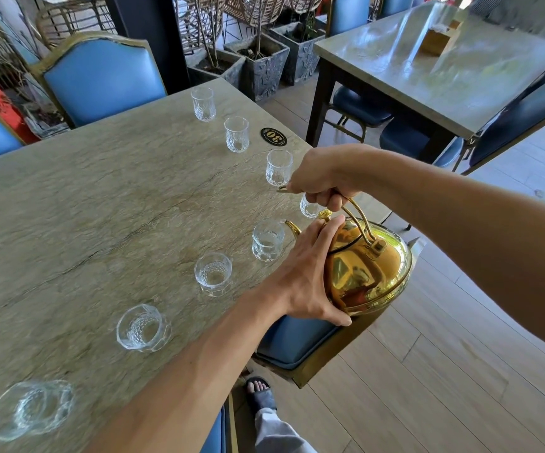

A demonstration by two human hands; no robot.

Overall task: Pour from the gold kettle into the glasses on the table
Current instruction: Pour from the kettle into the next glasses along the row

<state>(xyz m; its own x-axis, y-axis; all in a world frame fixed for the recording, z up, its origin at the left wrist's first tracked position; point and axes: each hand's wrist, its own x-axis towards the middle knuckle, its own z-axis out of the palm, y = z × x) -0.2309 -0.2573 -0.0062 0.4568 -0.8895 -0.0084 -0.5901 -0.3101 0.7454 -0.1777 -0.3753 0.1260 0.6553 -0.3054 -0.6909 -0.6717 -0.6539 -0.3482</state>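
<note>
The gold kettle (367,266) hangs tilted at the table's right edge, its spout over the rim of a clear cut glass (267,240) that holds a little liquid. My right hand (321,178) is closed around the kettle's handle from above. My left hand (307,276) lies flat against the kettle's side and lid, fingers spread. Several more clear glasses stand in a curved row on the stone table (84,207), among them one (279,167) just beyond the kettle, one (308,206) partly hidden under my right hand, and one (213,273) nearer me.
A black oval number plate (274,137) lies near the table's right edge. Blue padded chairs stand at the far side (101,76) and under the kettle (297,341). A second table (428,70) stands to the right across wooden floor. Stone planters (261,67) stand behind.
</note>
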